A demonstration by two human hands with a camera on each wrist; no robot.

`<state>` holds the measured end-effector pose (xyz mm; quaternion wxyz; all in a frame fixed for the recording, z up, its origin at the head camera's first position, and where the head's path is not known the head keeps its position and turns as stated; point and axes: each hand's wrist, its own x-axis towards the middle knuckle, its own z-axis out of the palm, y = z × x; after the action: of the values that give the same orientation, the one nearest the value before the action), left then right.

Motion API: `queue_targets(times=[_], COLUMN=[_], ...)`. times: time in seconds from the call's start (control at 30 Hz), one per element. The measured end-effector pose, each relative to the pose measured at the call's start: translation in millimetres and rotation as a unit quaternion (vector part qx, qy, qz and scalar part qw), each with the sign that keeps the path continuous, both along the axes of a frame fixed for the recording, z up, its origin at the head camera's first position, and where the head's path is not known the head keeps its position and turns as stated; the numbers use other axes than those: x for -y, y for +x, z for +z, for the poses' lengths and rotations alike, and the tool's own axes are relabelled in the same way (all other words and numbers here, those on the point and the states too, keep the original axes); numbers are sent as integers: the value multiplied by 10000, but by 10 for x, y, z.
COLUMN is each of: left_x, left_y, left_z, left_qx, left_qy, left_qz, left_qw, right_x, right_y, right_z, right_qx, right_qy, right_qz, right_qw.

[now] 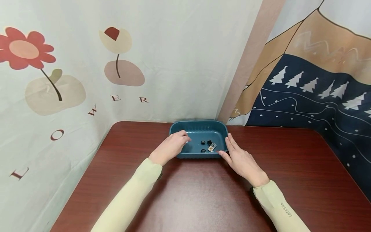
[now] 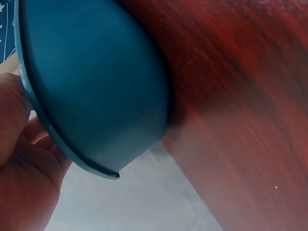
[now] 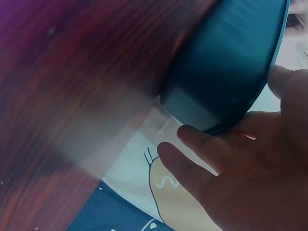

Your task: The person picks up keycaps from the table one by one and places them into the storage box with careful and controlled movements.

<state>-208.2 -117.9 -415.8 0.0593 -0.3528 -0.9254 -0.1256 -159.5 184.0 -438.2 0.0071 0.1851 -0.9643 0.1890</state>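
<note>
A blue-green rectangular tray stands at the back of the table. My left hand reaches over its left end, fingers bent down inside; a pale speck shows by the fingertips, too small to name. In the left wrist view the tray's outer wall hides those fingertips. Against the right end lies my right hand, fingers straight along the outside and thumb at the front rim. Inside the tray are several small black pieces and a small piece with pale and orange squares. A red bit shows near the right thumb.
The dark red wooden table runs out to both sides and in front of the tray. Close behind its back edge hangs a pale printed cloth, with a dark blue printed cloth at the right.
</note>
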Motion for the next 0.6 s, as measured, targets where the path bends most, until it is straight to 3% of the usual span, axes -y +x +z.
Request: queue_targets(times=[0.17, 0.33, 0.6], left_x=[-8, 39, 191], left_y=[-11, 25, 196], left_z=[1, -4, -38], left_qx=[19, -85, -527], left_qy=[1, 296, 1007], left_qz=[28, 190, 527], left_qw=[10000, 9993, 9921], right_x=[6, 6, -11], right_y=[-5, -3, -15], right_z=[1, 2, 19], right_qx=[19, 37, 68], right_qy=[-14, -23, 10], right_qz=[-12, -24, -38], right_qw=[10000, 10000, 10000])
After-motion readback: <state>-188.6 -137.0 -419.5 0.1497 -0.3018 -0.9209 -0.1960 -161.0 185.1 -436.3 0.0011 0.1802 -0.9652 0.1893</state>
